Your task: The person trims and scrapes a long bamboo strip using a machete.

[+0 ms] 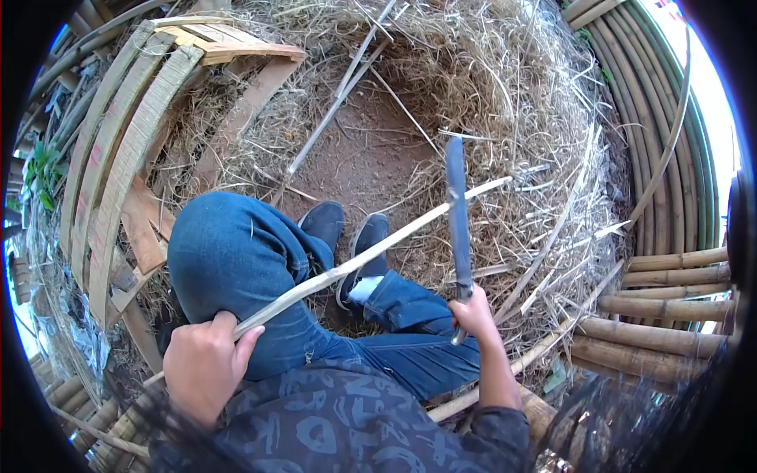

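Note:
My left hand is closed around the near end of a long pale bamboo strip. The strip slants up to the right, over my knees. In my right hand is the handle of a machete, its long dark blade pointing away from me. The blade crosses the strip near its far end; I cannot tell whether the two touch. Blue jeans cover my bent legs under the strip, and my dark shoes rest on the soil.
A wooden bench stands on the left. Piles of shavings surround a patch of bare soil. Several split strips lie ahead and to the right. Stacked bamboo poles and a bamboo wall line the right side.

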Demonstrator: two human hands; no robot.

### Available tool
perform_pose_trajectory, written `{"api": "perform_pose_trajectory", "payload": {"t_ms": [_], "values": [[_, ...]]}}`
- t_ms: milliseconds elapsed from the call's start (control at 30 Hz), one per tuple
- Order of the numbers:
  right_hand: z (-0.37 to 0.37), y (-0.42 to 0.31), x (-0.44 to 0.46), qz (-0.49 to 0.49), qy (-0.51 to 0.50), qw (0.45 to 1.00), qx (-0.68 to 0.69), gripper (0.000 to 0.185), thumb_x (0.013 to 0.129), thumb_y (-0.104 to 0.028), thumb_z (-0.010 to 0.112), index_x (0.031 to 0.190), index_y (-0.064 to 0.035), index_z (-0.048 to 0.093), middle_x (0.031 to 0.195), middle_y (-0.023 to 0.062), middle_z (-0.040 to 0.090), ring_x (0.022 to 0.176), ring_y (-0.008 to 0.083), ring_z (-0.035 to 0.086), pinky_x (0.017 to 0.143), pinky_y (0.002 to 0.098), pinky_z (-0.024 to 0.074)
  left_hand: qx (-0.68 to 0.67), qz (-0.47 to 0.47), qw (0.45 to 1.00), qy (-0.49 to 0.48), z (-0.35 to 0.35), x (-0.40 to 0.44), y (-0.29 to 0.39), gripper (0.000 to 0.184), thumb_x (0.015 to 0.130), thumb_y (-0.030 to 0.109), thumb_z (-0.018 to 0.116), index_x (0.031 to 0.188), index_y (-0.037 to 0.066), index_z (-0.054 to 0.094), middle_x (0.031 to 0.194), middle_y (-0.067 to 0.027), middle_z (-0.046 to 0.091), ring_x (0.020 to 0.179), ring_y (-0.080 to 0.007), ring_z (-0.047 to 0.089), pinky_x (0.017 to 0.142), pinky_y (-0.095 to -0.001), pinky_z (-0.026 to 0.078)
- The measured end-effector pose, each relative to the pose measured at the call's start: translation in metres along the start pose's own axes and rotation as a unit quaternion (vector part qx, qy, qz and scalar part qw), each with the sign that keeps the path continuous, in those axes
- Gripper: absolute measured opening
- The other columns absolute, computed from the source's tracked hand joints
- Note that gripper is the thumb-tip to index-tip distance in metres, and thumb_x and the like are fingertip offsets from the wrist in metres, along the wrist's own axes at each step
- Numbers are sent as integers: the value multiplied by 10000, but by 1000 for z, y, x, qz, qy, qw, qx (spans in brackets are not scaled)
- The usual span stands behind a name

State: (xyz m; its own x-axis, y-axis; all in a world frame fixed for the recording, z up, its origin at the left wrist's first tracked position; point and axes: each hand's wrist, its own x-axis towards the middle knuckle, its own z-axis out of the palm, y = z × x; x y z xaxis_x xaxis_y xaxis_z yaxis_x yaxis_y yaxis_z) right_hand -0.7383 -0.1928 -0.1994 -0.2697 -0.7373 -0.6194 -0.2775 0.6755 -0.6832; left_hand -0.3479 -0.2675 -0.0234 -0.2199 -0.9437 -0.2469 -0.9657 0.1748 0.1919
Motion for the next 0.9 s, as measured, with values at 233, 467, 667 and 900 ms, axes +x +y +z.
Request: {"api": "perform_pose_trajectory", "payload": {"t_ms": [233, 467, 667, 900], "values": [[-2, -2, 9, 39, 1, 999, -10, 119, 716, 33, 574, 737, -20, 470, 537, 44, 507, 405, 143, 533, 390, 302, 460, -10, 19, 1000, 1, 6, 0, -3, 368, 817, 311, 727, 652, 54, 523, 560, -130, 590, 526, -329, 602, 499, -413, 461], [-17, 1, 14, 75, 50, 995, 40, 122, 713, 37, 586, 747, -28, 489, 565, 42, 536, 415, 144, 534, 387, 295, 453, -23, 18, 1000, -5, 13, -2, -7, 370, 804, 308, 741, 648, 56, 518, 564, -129, 592, 522, -327, 597, 502, -405, 459], [-27, 9, 16, 24, 44, 998, 43, 180, 705, 57, 601, 794, -34, 474, 550, 47, 517, 395, 132, 515, 375, 269, 445, -26, 9, 1000, 3, 12, 2, -12, 379, 793, 317, 749, 640, 57, 520, 563, -129, 591, 524, -328, 598, 503, -403, 461], [-6, -9, -4, 78, -30, 993, 80, 182, 708, 59, 637, 785, -17, 491, 557, 44, 524, 426, 138, 538, 393, 279, 448, -13, -4, 999, 33, 15, 2, -11, 379, 786, 330, 753, 643, 56, 536, 554, -127, 581, 519, -330, 592, 500, -411, 460]]}}
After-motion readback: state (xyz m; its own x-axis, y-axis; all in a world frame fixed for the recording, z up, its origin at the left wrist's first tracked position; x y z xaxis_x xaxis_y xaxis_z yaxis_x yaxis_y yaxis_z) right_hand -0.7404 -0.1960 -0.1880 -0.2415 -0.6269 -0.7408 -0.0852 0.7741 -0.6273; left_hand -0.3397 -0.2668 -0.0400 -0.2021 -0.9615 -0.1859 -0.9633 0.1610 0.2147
